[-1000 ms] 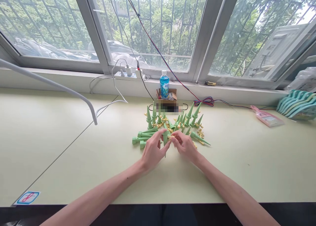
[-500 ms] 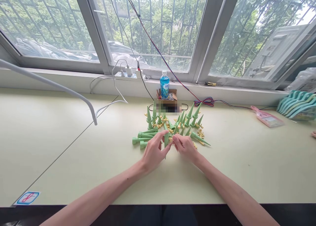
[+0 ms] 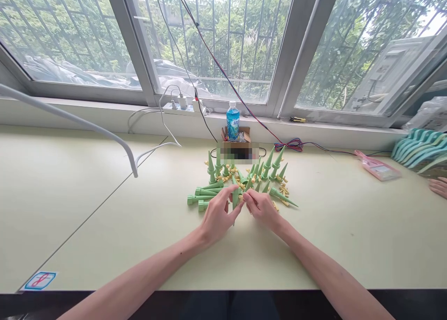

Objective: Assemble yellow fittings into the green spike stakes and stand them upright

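My left hand (image 3: 217,214) is closed around a green plastic watering spike (image 3: 235,197), thumb and fingers on either side of it, its tip pointing down toward the table. With its fingertips, my right hand (image 3: 261,209) pinches a small yellow valve (image 3: 240,198) against the side of that spike. My fingers cover part of the valve, so how deep it sits cannot be seen. Around both hands are more green spikes: several lie at the left (image 3: 206,197) and several stand point up behind (image 3: 268,163). Loose yellow valves (image 3: 284,189) are scattered among them.
A blue-liquid bottle (image 3: 233,122) stands in a small cardboard box (image 3: 246,134) by the window. A white cable (image 3: 104,130) arches over the left side. At the right are a pink tray (image 3: 377,165), teal hangers (image 3: 421,147) and another person's hand (image 3: 439,187).
My hands stay almost in place, the right fingers shifting very slightly against the spike. At the right edge, another person's hand has come further into view beside the hangers.
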Available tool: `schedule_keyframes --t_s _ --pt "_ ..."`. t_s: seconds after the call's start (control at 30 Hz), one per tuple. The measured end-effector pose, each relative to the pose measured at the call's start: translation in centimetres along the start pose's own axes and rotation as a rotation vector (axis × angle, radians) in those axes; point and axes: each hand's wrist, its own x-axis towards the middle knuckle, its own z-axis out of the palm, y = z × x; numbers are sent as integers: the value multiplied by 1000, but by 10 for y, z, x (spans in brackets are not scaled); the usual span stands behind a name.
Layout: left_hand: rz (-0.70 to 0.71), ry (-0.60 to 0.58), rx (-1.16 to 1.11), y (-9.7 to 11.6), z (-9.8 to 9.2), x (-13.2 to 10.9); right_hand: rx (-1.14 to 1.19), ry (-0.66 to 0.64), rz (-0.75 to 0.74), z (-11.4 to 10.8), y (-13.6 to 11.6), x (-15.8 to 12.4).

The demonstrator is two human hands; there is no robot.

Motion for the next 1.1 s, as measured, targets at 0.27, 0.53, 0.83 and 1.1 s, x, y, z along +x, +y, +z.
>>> schedule_keyframes --t_s 0.27,0.53,0.83,1.1 --pt "-25 7 10 0 -2 2 7 1 23 1 -2 -1" --pt "-51 -7 0 0 -1 3 34 -22 16 0 -3 -2" --pt "-24 -38 -16 -1 -1 0 -16 -22 4 1 4 -1" --pt "-39 -5 -23 -1 -1 3 21 -9 29 1 -1 -1"
